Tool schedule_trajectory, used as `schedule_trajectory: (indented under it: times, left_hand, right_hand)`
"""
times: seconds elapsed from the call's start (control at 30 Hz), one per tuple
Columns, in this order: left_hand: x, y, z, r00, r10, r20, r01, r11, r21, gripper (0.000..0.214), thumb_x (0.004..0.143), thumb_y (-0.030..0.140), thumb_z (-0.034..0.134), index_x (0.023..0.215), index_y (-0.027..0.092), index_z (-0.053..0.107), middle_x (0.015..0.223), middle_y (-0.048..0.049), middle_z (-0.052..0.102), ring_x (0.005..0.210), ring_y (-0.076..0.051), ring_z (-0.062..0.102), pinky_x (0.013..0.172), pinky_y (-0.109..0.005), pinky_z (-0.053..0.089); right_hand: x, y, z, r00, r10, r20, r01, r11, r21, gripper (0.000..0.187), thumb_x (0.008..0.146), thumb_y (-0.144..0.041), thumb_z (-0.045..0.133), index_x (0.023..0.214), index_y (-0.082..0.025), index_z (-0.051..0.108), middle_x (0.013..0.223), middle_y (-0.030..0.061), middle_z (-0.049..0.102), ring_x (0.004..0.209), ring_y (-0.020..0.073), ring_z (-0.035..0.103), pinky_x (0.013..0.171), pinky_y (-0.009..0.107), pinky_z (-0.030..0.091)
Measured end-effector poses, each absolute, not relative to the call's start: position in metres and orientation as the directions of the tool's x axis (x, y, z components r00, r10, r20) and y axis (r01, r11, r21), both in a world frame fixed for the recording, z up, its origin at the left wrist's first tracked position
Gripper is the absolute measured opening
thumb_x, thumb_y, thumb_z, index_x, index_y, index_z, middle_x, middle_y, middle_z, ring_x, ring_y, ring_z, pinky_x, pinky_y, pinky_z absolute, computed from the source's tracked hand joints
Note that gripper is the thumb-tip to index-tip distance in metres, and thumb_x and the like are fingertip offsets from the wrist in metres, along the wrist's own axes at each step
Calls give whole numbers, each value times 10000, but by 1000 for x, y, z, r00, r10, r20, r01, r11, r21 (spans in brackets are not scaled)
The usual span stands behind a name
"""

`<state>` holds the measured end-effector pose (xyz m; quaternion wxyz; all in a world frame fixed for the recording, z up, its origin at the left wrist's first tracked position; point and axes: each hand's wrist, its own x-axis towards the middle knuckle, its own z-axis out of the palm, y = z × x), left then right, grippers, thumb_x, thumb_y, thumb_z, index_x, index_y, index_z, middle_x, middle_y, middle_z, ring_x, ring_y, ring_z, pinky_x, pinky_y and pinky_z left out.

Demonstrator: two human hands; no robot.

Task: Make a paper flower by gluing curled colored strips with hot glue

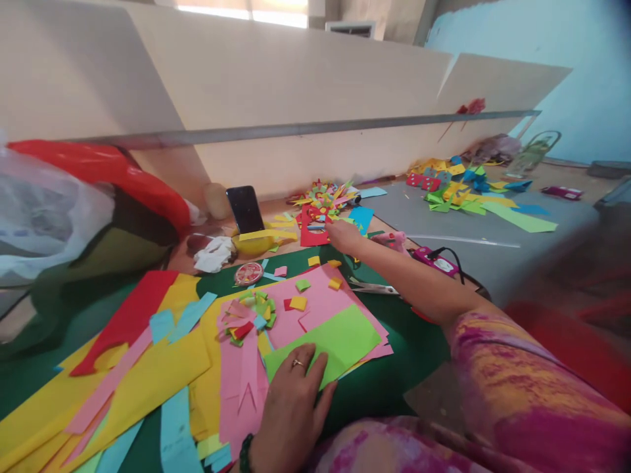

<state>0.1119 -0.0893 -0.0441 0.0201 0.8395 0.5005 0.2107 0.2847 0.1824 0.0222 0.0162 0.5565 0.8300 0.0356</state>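
My left hand [290,401] lies flat with fingers spread on a light green paper sheet [330,341], which rests on a pink sheet [325,299] scattered with small coloured squares. My right hand [342,235] is stretched far forward to a red paper cut-out [311,235] beside a pile of small coloured paper scraps [325,196]. Its fingers are bent at the cut-out's edge; whether they hold anything I cannot make out. A pink paper ribbon rosette [244,328] lies left of the green sheet.
Yellow, red and blue paper strips [148,368] cover the green mat at the left. A phone [245,208] leans by a yellow bowl [254,244]. Scissors [369,286] and a pink device with a cable [436,260] lie right. More paper scraps [463,190] lie farther off. Plastic bags [73,203] sit left.
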Motion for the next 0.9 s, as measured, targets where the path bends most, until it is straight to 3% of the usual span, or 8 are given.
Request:
schedule_trajectory:
  times: [0.13,0.23,0.4,0.5,0.6,0.7,0.8,0.9]
  left_hand:
    - [114,-91,-41,409,860,304,835,-487,254,273,852,199,624,1120,163,656,1150,-150,690,1040,-312,663,842,-481,609]
    - [115,-91,-38,407,873,267,837,-474,275,299,841,191,643,1138,155,651,1166,-150,687,1060,-311,657,874,-479,599]
    - [117,-93,-36,397,894,209,826,-447,342,303,854,232,657,1144,146,646,1217,-158,666,1115,-303,632,953,-477,562]
    - [118,-93,-37,382,904,189,827,-426,367,291,858,243,657,1130,142,647,1223,-160,660,1129,-303,621,976,-481,547]
    - [118,-94,-37,376,909,179,829,-416,375,278,860,249,656,1119,149,648,1216,-153,660,1125,-300,618,979,-484,545]
    - [118,-94,-36,375,909,180,826,-416,381,282,857,254,663,1122,157,649,1221,-147,661,1124,-296,618,979,-477,546]
    - [117,-93,-37,381,907,181,820,-422,387,275,851,257,672,1108,161,655,1221,-143,662,1123,-298,618,977,-473,549]
    - [117,-92,-39,379,907,182,826,-420,375,301,849,246,669,1136,154,648,1222,-151,660,1126,-307,615,970,-485,552]
  right_hand:
    - [261,153,-1,-688,725,-25,725,685,-67,509,1022,-401,411,1486,-194,438,1536,124,446,1386,225,452,1104,328,402]
    - [250,132,-24,-835,549,-45,547,818,-177,607,1010,-473,403,1528,-157,382,1582,169,359,1443,283,370,1154,426,340]
    - [232,127,-27,-835,549,-40,550,829,-101,608,1008,-484,396,1515,-149,401,1566,192,379,1434,320,377,1157,496,299]
    - [204,134,-17,-870,486,80,480,873,-87,577,1018,-470,378,1509,-168,405,1593,168,340,1471,296,312,1177,480,264]
    - [171,141,-14,-901,426,88,417,903,-101,535,1033,-409,370,1504,-159,405,1599,162,327,1485,270,287,1185,448,258]
    - [145,148,-16,-895,445,20,440,890,-119,526,1003,-413,468,1462,-155,458,1540,173,425,1406,280,421,1130,418,343]
    - [128,152,-13,-832,554,7,548,825,-140,533,938,-496,566,1324,-129,565,1365,187,595,1232,298,580,999,390,458]
    - [118,157,-6,-774,634,18,625,767,-148,539,902,-565,575,1195,-113,607,1177,187,694,1105,303,649,871,355,512]
